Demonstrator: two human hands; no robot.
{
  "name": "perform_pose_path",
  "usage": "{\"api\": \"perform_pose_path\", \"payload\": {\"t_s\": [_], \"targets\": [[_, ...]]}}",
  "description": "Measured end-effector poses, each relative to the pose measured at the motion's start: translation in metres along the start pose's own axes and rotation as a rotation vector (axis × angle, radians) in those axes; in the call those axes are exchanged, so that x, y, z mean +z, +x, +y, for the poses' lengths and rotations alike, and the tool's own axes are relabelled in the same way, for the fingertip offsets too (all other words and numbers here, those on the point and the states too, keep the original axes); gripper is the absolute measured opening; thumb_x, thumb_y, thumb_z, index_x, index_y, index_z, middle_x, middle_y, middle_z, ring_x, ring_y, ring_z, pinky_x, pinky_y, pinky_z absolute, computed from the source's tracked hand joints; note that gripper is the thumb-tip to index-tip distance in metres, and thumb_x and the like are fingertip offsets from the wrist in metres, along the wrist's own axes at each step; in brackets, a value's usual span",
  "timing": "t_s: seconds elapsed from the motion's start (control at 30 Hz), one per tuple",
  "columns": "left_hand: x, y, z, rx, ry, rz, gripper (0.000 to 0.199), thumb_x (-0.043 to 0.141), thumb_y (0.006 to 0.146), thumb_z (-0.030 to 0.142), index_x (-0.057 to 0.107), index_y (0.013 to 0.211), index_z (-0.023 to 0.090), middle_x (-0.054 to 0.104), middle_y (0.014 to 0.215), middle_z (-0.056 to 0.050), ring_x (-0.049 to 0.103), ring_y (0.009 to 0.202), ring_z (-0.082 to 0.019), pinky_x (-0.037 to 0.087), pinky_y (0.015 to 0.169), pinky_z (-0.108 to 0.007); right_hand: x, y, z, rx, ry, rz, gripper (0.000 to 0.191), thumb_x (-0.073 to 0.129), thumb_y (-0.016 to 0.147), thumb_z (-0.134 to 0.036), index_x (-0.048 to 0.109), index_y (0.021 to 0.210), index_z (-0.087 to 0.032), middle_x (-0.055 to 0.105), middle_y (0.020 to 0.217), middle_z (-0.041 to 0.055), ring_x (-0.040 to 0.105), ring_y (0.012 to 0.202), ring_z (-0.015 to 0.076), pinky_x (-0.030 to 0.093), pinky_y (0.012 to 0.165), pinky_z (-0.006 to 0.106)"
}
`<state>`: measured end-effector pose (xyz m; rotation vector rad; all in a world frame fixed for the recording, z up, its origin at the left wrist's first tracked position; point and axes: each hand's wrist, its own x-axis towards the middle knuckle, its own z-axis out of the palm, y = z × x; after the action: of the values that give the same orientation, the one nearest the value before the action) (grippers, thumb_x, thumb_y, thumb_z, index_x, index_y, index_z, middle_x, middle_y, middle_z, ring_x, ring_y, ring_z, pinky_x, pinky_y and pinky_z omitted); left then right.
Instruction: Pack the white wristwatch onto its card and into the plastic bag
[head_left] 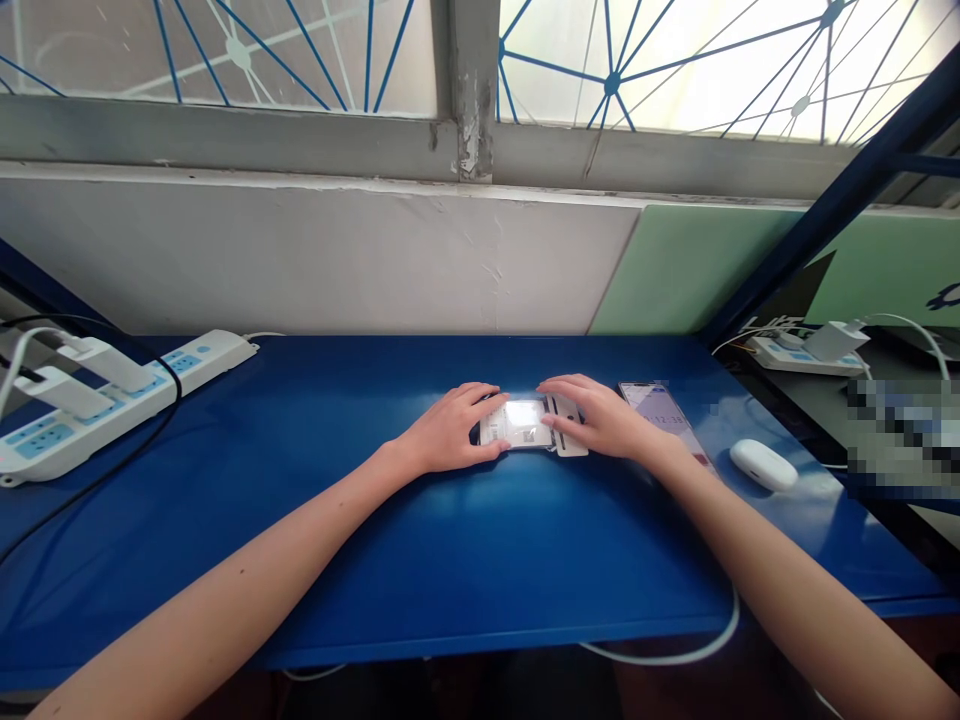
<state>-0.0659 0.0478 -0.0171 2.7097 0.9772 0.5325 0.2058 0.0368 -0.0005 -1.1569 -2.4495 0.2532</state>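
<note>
Small glossy packet (528,420) on a blue surface (420,580)

The packet lies flat mid-surface, between a left hand (446,430) and a right hand (592,415). Left thumb and fingertips bracket its left end; the right hand's curved fingers touch its right end, by a white card (573,446). Whether either hand grips firmly, I cannot tell. It is probably light and fairly stiff, its shiny face likely slippery; the edges should give the surest, gentlest hold.
</note>
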Motion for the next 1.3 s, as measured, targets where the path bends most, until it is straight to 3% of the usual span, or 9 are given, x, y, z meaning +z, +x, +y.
{"api": "perform_pose_path", "payload": {"t_s": [0.17,0.27,0.47,0.67,0.93,1.1,1.3], "targets": [[0.0001,-0.0011,-0.0003,-0.030,0.033,-0.039,0.065,0.055,0.089,0.056,0.048,0.142,0.019,0.045,0.146,-0.014,0.038,0.136,-0.035,0.034,0.110,-0.051,0.0022,-0.0020,-0.0090,-0.001,-0.023,-0.175,0.075,0.053,0.085,-0.063,0.042,0.143,-0.017,0.050,0.143,0.0170,0.043,0.135,0.0352,0.032,0.112,0.055],[-0.0004,-0.0015,0.0002,-0.040,0.060,-0.056,0.065,0.051,0.090,0.058,0.048,0.142,0.019,0.043,0.148,-0.015,0.034,0.139,-0.035,0.032,0.111,-0.050,0.0030,-0.0023,-0.0103,0.048,-0.005,-0.245,0.083,0.050,0.086,-0.065,0.034,0.148,-0.012,0.038,0.152,0.0194,0.033,0.141,0.0344,0.031,0.114,0.053],[-0.0010,-0.0011,0.0038,-0.054,0.098,-0.090,0.066,0.044,0.093,0.058,0.044,0.144,0.016,0.041,0.150,-0.015,0.032,0.140,-0.033,0.029,0.113,-0.048,0.0023,-0.0026,-0.0110,0.042,-0.003,-0.248,0.078,0.049,0.087,-0.064,0.042,0.145,-0.012,0.036,0.153,0.0197,0.032,0.142,0.0338,0.030,0.114,0.054],[0.0005,-0.0013,0.0034,-0.099,0.076,-0.095,0.082,0.044,0.089,0.067,0.038,0.146,0.008,0.037,0.151,-0.018,0.028,0.143,-0.032,0.025,0.116,-0.047,0.0009,-0.0027,-0.0102,0.055,0.006,-0.269,0.078,0.050,0.087,-0.064,0.041,0.145,-0.014,0.035,0.153,0.0189,0.031,0.142,0.0336,0.030,0.114,0.053],[0.0008,-0.0029,0.0019,-0.062,0.056,-0.045,0.076,0.052,0.086,0.067,0.044,0.143,0.017,0.040,0.150,-0.016,0.033,0.140,-0.034,0.026,0.114,-0.050,0.0011,-0.0030,-0.0105,0.031,0.021,-0.221,0.073,0.056,0.085,-0.058,0.043,0.142,-0.016,0.044,0.147,0.0199,0.037,0.139,0.0360,0.037,0.109,0.055],[-0.0007,-0.0035,0.0025,-0.045,0.054,-0.065,0.071,0.052,0.088,0.062,0.040,0.146,0.024,0.040,0.150,-0.014,0.032,0.140,-0.033,0.026,0.113,-0.052,0.0005,-0.0036,-0.0116,0.030,-0.011,-0.258,0.074,0.051,0.088,-0.060,0.039,0.145,-0.015,0.038,0.152,0.0188,0.031,0.142,0.0330,0.033,0.112,0.053],[-0.0013,-0.0027,0.0020,-0.038,0.020,-0.049,0.066,0.057,0.086,0.059,0.046,0.143,0.026,0.042,0.149,-0.012,0.034,0.139,-0.036,0.027,0.112,-0.055,0.0017,-0.0038,-0.0106,0.029,-0.011,-0.252,0.073,0.050,0.088,-0.062,0.039,0.147,-0.020,0.036,0.153,0.0167,0.030,0.143,0.0337,0.033,0.112,0.054]]}}
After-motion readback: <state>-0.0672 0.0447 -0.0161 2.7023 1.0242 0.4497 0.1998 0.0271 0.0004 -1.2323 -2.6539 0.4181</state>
